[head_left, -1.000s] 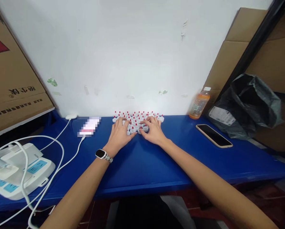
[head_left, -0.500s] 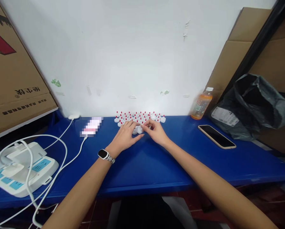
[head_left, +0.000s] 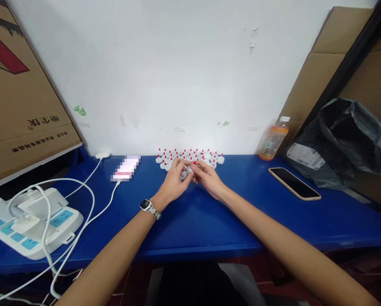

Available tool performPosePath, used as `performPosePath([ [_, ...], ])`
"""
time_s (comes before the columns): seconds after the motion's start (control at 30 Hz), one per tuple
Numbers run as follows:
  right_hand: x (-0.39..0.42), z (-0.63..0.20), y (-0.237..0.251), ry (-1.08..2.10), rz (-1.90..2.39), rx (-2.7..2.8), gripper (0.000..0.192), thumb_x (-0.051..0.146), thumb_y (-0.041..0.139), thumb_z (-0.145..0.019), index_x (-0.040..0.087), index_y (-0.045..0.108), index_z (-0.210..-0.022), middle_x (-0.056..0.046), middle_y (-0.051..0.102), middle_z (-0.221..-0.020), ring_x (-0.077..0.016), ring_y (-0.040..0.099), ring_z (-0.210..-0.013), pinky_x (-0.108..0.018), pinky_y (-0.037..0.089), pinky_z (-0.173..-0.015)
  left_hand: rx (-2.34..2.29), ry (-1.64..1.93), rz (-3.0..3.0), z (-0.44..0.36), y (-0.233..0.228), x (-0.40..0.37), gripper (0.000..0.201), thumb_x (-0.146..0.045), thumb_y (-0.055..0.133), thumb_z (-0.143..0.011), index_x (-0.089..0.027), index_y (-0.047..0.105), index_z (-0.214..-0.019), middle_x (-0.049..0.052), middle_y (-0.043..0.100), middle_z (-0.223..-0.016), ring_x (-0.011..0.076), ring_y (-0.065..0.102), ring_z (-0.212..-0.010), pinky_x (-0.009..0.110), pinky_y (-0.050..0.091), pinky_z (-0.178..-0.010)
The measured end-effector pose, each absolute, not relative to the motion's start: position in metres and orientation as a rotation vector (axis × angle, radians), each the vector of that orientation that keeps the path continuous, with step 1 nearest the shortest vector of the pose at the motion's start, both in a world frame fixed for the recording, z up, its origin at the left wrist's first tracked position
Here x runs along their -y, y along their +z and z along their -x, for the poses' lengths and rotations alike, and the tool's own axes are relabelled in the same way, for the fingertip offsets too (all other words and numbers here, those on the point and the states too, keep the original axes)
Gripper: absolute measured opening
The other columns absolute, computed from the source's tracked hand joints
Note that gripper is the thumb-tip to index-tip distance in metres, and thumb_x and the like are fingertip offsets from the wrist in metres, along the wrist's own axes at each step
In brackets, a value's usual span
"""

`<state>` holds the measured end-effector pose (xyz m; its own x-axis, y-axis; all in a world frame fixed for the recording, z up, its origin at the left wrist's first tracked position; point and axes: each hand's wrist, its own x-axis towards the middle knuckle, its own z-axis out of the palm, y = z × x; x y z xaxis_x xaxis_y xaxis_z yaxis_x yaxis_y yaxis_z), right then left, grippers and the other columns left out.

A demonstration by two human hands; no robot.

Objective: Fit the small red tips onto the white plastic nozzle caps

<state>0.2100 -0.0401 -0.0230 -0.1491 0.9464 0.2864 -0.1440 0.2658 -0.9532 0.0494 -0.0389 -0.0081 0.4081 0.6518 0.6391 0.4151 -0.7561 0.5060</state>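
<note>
Several small white squeeze bottles with red tips stand in a cluster against the wall. At the front of the cluster, my left hand and my right hand meet around one small white bottle. The left thumb and fingers close on it from the left, and the right thumb and fingers pinch it from the right. Fingers hide much of this bottle and some of those behind it. A watch with a metal band is on my left wrist.
On the blue table, a power strip with looping white cables and a phone lie at left. To the right are an orange drink bottle, another phone and a dark plastic bag. A large carton leans at left.
My left thumb has lifted and closed with its fingers on the small bottle, where the hand was more spread. Both hands are closer together. The whole view has shifted slightly.
</note>
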Motion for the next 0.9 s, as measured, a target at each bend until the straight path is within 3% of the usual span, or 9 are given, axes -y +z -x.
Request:
performPosePath([
  [0.1,0.039,-0.217,-0.024,0.922,0.973,1.488,0.034,0.05,0.069,-0.078,0.019,0.064,-0.091,0.008,0.04,-0.057,-0.0094,0.036,-0.051,-0.025,0.028,-0.051,-0.976,1.232,-2.347,-0.047,-0.008,0.04,0.024,-0.022,0.052,-0.09,-0.02,0.049,-0.115,0.006,0.057,-0.106,0.0164,0.058,-0.089,0.03,0.049,-0.079],
  [0.17,0.041,-0.221,-0.023,0.77,1.05,1.61,0.027,0.043,0.068,-0.078,0.019,0.067,-0.09,0.008,0.037,-0.056,-0.0096,0.034,-0.052,-0.025,0.027,-0.051,-1.027,1.105,-2.371,-0.046,-0.009,0.04,0.015,-0.029,0.045,-0.096,-0.021,0.048,-0.109,0.003,0.058,-0.095,0.0166,0.058,-0.082,0.031,0.048,-0.074],
  [0.3,0.055,-0.224,-0.019,0.685,1.084,1.734,0.02,0.035,0.064,-0.081,0.019,0.068,-0.091,0.006,0.044,-0.059,-0.0112,0.04,-0.054,-0.026,0.033,-0.054,-1.052,0.881,-2.56,-0.046,-0.008,0.043,0.027,-0.036,0.028,-0.104,-0.022,0.048,-0.093,0.002,0.056,-0.086,0.0184,0.056,-0.076,0.034,0.046,-0.072],
  [0.5,0.077,-0.227,-0.009,0.408,1.064,1.984,0.018,0.033,0.05,-0.093,0.02,0.061,-0.101,-0.001,0.062,-0.084,-0.0149,0.055,-0.07,-0.028,0.043,-0.068,-1.01,0.979,-2.565,-0.053,-0.006,0.046,0.033,-0.036,0.024,-0.105,-0.021,0.049,-0.09,0.003,0.057,-0.086,0.0189,0.057,-0.08,0.033,0.044,-0.076],
  [0.67,0.079,-0.23,-0.007,0.161,1.16,2.188,0.02,0.031,0.036,-0.1,0.021,0.053,-0.101,-0.004,0.062,-0.086,-0.0177,0.057,-0.074,-0.03,0.042,-0.07,-1.015,1.081,-2.346,-0.063,-0.011,0.047,0.038,-0.039,0.026,-0.105,-0.02,0.049,-0.08,0.001,0.058,-0.076,0.0162,0.054,-0.071,0.031,0.042,-0.072],
  [0.9,0.077,-0.228,-0.001,-0.303,1.212,2.291,0.028,0.027,0.031,-0.103,0.018,0.057,-0.107,-0.01,0.063,-0.102,-0.0231,0.057,-0.093,-0.036,0.039,-0.084,-1.006,1.178,-1.886,-0.077,-0.02,0.038,0.045,-0.051,0.034,-0.099,-0.018,0.051,-0.074,0.0,0.054,-0.069,0.0138,0.046,-0.064,0.028,0.038,-0.06],
])
